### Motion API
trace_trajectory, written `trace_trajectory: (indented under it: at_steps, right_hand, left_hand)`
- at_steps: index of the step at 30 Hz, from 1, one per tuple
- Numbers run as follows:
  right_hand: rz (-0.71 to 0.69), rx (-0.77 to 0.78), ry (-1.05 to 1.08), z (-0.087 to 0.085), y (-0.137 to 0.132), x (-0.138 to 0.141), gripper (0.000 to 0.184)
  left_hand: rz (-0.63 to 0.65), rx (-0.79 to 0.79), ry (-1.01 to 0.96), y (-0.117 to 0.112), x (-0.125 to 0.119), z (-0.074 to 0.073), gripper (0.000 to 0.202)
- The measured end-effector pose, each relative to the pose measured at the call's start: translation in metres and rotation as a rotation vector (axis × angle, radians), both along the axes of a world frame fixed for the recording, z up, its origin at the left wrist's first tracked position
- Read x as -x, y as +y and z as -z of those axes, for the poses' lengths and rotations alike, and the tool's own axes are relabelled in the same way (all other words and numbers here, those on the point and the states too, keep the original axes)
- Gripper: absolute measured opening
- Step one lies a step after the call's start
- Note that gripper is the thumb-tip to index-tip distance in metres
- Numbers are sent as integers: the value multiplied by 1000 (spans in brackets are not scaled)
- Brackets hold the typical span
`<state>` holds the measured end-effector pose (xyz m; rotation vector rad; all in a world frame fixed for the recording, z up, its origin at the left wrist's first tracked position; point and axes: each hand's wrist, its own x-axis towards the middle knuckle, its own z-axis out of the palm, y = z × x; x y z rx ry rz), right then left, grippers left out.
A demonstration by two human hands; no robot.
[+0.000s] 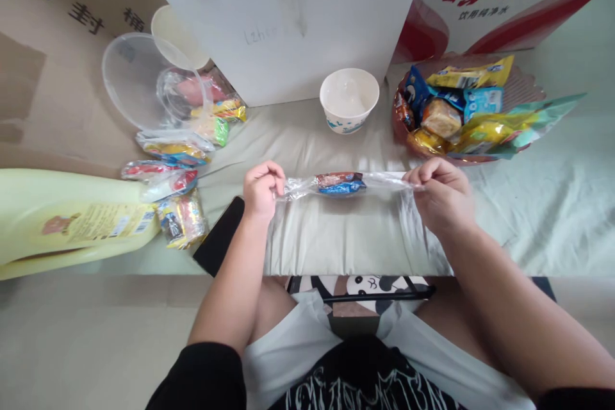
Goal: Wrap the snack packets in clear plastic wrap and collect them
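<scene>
Between my two hands a clear plastic bag is stretched sideways just above the cloth-covered table. Wrapped in its middle are small snack packets, one brown-red and one blue. My left hand pinches the twisted left end of the bag, its fingers closed. At the other end, my right hand grips the plastic with thumb and fingers pressed together. A loose flap of clear plastic hangs below my right hand. Behind the bag stands a white paper bowl.
A reddish clear basket full of packaged snacks stands at the right. On the left lie several wrapped snacks, a clear plastic lid or tub, a black phone and a yellow bottle. Boxes line the back.
</scene>
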<state>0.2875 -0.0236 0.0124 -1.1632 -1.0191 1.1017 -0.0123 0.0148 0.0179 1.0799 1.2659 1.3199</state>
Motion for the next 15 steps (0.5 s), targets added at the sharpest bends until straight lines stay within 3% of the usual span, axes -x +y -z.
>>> trace_trajectory:
  at_steps: [4, 9, 15]
  right_hand:
    - [16, 73, -221, 4, -6, -1, 8]
    - [38, 26, -570, 1, -10, -3, 13]
    - [-7, -41, -694, -5, -10, 2, 13]
  left_hand:
    - [13, 49, 285, -3, -1, 5, 14]
    - [16, 59, 335, -4, -3, 2, 13]
    - [68, 20, 412, -6, -5, 1, 13]
